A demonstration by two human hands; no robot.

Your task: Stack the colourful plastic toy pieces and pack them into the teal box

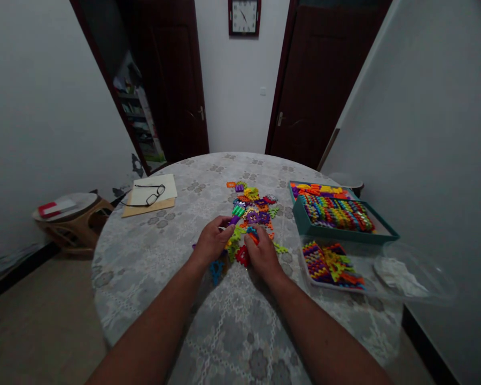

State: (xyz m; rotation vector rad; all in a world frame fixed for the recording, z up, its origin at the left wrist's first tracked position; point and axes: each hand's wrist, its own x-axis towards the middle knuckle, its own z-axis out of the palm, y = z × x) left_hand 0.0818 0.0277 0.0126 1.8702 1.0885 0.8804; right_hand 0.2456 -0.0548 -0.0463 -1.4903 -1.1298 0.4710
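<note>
White walls (234, 80) and dark brown wooden doors (324, 69) are enclosing a round table draped in grey floral cloth (224, 342). From my distant post, I am pinching a short purple-and-green plastic piece (234, 220) with the left hand (213, 239), while the right hand (263, 252) is curling around a small orange-and-blue plastic piece (254, 238). Multicoloured toothed plastic pieces (258, 217) are lying heaped between and beyond both hands. Rightward, a teal rectangular box (344, 233) is standing behind a clear plastic tub (336, 289), both holding colourful pieces.

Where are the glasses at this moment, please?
In the head view, the glasses lie on the papers on the left side of the table, beyond and left of the left hand.
</note>
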